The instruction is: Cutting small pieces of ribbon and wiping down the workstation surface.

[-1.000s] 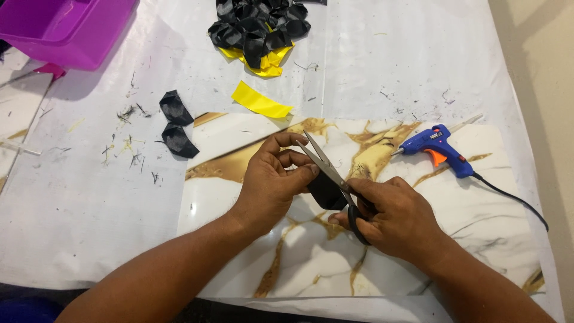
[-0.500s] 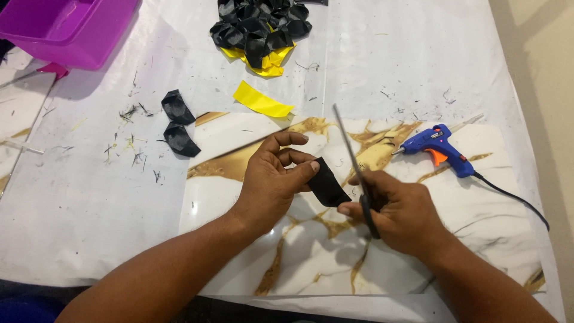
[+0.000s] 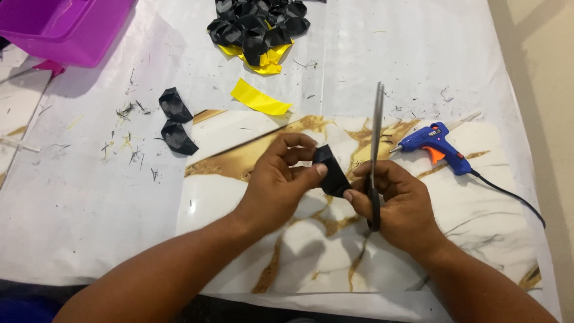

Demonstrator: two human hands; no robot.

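My left hand pinches a small black piece of ribbon between thumb and fingers, over a white marble-patterned board with gold veins. My right hand grips a pair of scissors by the handles, blades closed and pointing straight up and away. One right fingertip also touches the lower edge of the black piece. Both hands are close together at the board's middle.
A blue hot glue gun with a black cord lies at the right. Two folded black pieces and a yellow strip lie beyond the board, a pile of black and yellow pieces farther back, a purple tub at top left.
The scissors have come off the black piece and swung upright. The black piece has turned in my left fingers, and my right fingertip now touches it.
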